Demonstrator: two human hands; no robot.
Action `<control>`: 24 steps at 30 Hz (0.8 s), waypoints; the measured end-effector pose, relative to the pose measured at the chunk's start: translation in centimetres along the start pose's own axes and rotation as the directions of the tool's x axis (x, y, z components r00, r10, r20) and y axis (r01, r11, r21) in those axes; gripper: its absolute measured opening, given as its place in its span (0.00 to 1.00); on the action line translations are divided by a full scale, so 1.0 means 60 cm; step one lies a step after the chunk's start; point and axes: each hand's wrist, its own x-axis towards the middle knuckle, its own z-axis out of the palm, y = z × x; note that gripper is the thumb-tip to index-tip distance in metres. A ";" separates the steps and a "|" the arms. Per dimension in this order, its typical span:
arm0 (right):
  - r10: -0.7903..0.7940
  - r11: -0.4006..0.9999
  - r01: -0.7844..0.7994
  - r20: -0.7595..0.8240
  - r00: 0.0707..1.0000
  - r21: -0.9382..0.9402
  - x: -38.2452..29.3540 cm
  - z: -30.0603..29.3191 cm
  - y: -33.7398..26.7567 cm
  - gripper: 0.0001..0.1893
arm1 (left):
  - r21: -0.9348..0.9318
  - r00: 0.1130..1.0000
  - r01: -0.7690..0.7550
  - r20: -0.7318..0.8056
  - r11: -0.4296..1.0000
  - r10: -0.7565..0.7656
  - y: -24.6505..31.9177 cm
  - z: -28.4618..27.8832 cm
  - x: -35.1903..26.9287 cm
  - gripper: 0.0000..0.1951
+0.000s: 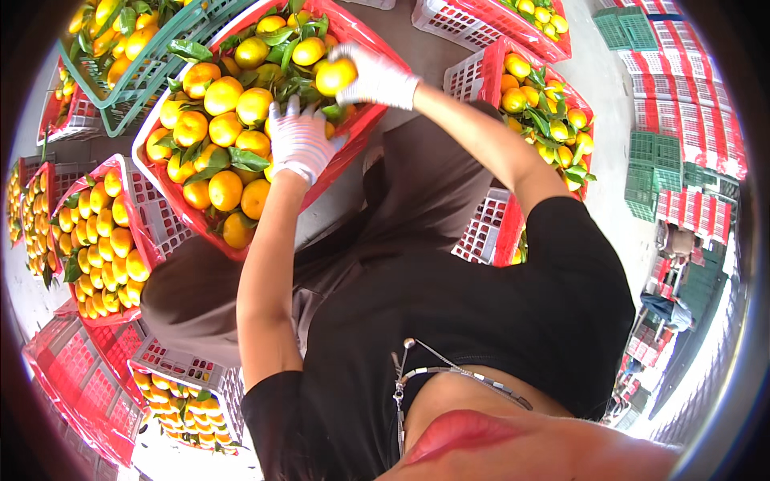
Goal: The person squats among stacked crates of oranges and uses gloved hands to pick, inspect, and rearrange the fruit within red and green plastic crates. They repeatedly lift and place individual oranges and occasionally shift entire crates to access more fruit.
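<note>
A large crate lined with red plastic point(337, 159) lies before me, heaped with orange-yellow mandarins and green leaves. My left hand point(299, 144), in a white striped knit glove, rests palm down on the fruit and leaves with its fingers spread. To its upper right, my right hand point(380, 79), gloved alike and slightly blurred, grips a yellow mandarin point(335, 76) with leaves close beneath it. Rows of mandarins point(225, 190) fill the crate's near left part; leaves point(280, 54) lie thick among the fruit at the far side.
A green plastic crate point(114, 114) of mandarins stands at upper left. More red-lined crates of fruit stand left point(129, 198) and right point(490, 66) of me, close to my legs. Stacked red-and-white crates point(692, 120) line the far right, where people point(677, 312) are at a distance.
</note>
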 end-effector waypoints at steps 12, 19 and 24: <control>0.030 0.858 0.378 0.767 0.641 -0.349 0.120 -0.038 -0.066 0.11 | -0.194 0.988 0.053 -0.133 0.980 -0.080 0.014 0.002 -0.048 0.33; 0.028 0.293 0.080 0.092 0.995 -0.953 0.603 -0.063 -0.193 0.19 | -0.301 0.984 0.046 -0.151 0.953 -0.095 0.035 0.007 -0.024 0.31; -0.136 0.359 0.437 0.417 0.899 -0.825 0.605 -0.027 -0.269 0.18 | -0.315 0.956 0.101 -0.231 0.944 -0.179 0.004 0.012 -0.047 0.30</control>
